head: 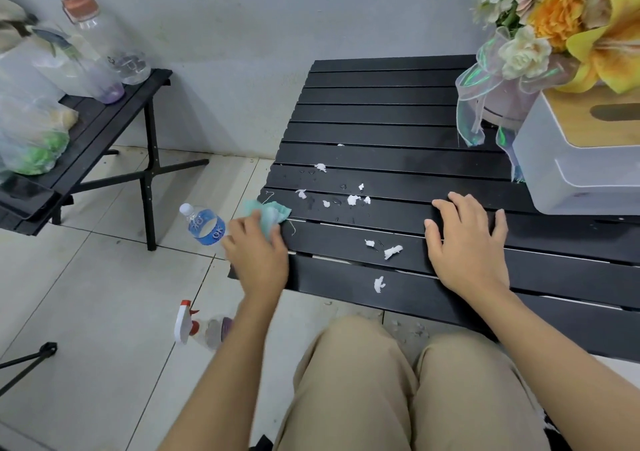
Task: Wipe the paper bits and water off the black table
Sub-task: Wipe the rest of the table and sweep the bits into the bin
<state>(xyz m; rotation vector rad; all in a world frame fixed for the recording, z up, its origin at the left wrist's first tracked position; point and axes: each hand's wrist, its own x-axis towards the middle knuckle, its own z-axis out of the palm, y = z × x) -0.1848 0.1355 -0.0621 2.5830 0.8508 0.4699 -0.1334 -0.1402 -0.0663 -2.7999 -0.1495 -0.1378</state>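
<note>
Teal cloth [273, 215] gripped by left hand [258, 255] at table [381, 104] edge | right hand [467, 242] flat, fingers spread

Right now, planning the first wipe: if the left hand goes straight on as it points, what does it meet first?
Probably the paper bit just beyond the green cloth that the left hand holds at the left edge of the black table, though the exact line is uncertain.

floor [86, 294]: water bottle [204, 225], spray bottle [194, 326] | side table [114, 121]: plastic bags [31, 139], clear bottles [104, 45] | flower bouquet [561, 17], tissue box [581, 159]
</note>
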